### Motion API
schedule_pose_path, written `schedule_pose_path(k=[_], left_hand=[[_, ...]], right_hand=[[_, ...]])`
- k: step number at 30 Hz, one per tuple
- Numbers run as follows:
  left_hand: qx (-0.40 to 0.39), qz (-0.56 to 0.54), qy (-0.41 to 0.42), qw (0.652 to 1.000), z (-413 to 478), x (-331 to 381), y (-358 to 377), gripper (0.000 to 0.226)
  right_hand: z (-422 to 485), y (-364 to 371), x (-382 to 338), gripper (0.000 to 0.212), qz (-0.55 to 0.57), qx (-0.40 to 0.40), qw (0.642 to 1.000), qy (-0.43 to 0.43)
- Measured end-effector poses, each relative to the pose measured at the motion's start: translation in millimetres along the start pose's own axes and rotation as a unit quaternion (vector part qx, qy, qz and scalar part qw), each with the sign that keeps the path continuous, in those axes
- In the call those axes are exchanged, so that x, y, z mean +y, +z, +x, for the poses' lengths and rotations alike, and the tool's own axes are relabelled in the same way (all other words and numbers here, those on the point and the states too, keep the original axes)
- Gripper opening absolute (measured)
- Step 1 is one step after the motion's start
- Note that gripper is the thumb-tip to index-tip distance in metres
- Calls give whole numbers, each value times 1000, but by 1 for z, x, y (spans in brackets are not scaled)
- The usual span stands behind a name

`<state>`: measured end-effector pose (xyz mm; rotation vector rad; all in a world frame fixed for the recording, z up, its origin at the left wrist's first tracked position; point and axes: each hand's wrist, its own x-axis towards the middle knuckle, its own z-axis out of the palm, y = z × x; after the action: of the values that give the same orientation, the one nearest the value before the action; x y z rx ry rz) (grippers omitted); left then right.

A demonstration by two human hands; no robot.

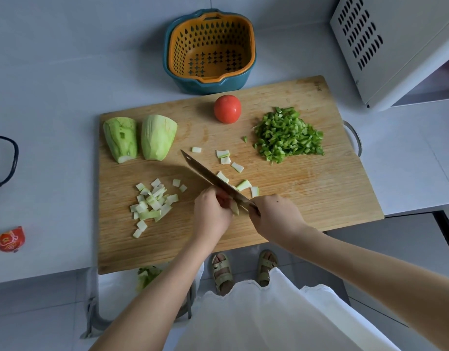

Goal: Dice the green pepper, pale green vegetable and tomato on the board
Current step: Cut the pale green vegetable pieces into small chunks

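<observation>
At the left edge of the pale desk (53, 84) lies a black cord loop (14, 158), with a small red packet (10, 239) nearer. The wooden cutting board (319, 186) fills the middle of the desk. On its far-left part two large peeled pieces of pale green vegetable (120, 139) sit side by side, just apart. Nearer, on the left half, is a loose heap of pale diced pieces (152, 201). The left hand (212, 214) rests on the board, its fingers curled and pinching a pale strip (234, 208) right against the knife (213, 179), whose blade runs slantwise with its tip pointing far-left. The right hand (276, 216) has its fingers closed round the knife handle. A few cut pale pieces (237, 167) lie scattered just right of the blade. The whole tomato (227, 108) stands at the board's far edge, uncut, and beyond it on the desk an orange strainer basket (177, 49) sits inside a blue bowl (243, 79). To the right of the tomato lies a heap of diced green pepper (288, 134). A white vented appliance (395, 46) stands at the far right.
</observation>
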<state>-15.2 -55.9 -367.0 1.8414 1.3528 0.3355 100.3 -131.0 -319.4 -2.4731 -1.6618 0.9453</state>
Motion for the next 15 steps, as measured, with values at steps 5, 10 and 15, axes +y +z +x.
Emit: schedule_pose_path(k=[5, 10, 15], left_hand=[[-25, 11, 49, 998, 0, -5, -5, 27], [-30, 1, 45, 999, 2, -13, -2, 16], [-30, -30, 30, 999, 3, -14, -2, 18]], right_hand=[[-19, -13, 5, 36, -38, 11, 999, -22], [-14, -8, 2, 28, -47, 9, 999, -20], [1, 3, 3, 29, -28, 1, 999, -16]])
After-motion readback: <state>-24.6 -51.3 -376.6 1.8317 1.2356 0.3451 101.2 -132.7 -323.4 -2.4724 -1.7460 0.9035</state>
